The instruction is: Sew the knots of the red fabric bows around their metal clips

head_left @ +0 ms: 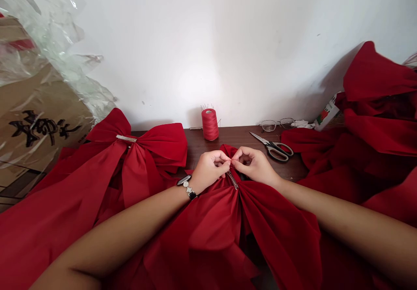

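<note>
Both my left hand and right hand pinch thumb against finger, meeting at the top of the red bow before me, beyond its metal clip. I can't tell what they grip; the bow's lower part is cut off.

A spool stands on the worktop behind the near bow, with scissors at right, another bow at left.
</note>
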A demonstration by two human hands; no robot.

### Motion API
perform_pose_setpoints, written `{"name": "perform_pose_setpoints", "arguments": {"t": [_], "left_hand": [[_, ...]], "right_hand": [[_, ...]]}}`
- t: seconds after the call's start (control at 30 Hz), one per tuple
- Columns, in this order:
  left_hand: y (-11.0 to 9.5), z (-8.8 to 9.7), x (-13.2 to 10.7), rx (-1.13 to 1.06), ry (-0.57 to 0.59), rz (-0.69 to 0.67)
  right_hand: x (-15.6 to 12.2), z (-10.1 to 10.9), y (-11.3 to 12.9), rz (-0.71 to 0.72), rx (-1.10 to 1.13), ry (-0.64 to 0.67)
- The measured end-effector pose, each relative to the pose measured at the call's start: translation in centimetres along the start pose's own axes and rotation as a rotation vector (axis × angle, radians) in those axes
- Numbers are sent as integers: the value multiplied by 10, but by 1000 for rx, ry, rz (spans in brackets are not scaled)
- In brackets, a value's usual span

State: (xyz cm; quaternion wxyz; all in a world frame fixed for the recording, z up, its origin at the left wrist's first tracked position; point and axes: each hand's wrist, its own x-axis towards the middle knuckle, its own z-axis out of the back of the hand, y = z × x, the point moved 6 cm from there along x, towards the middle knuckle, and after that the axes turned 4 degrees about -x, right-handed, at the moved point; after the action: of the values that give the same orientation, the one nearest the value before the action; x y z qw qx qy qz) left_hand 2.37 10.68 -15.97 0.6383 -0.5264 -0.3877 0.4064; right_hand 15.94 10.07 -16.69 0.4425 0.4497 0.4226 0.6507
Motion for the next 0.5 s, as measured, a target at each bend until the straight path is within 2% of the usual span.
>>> {"name": "perform_pose_setpoints", "arguments": {"t": [0.5], "left_hand": [[3,0,2,-35,22,48]], "right_hand": [[3,-1,-1,-6,53,36]]}}
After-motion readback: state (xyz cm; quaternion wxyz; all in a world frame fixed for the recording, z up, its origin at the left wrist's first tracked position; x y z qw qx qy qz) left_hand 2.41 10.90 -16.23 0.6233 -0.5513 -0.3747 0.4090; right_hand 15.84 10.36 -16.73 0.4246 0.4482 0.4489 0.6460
